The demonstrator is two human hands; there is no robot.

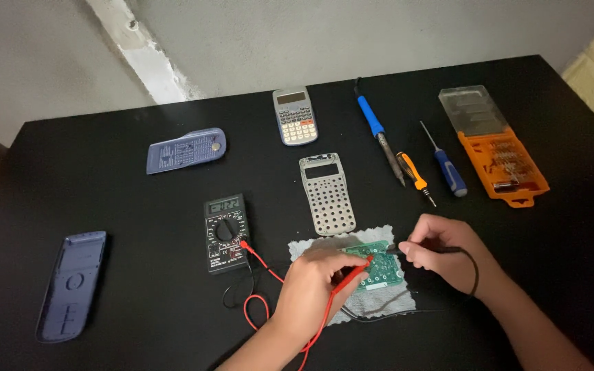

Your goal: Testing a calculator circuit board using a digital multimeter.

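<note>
A green circuit board (381,266) lies on a grey cloth (399,299) near the table's front. My left hand (311,285) grips a red probe (350,278) whose tip touches the board's left part. My right hand (441,249) grips a black probe (397,252), its tip on the board's upper right. Red and black leads (259,302) run from the probes to a black multimeter (226,232) left of the cloth.
On the black table (139,206): a grey calculator front shell (327,193), a whole calculator (294,115), two blue-grey case parts (186,149) (71,284), a blue soldering iron (378,137), an orange screwdriver (414,176), a blue screwdriver (446,167), and an orange bit case (493,145).
</note>
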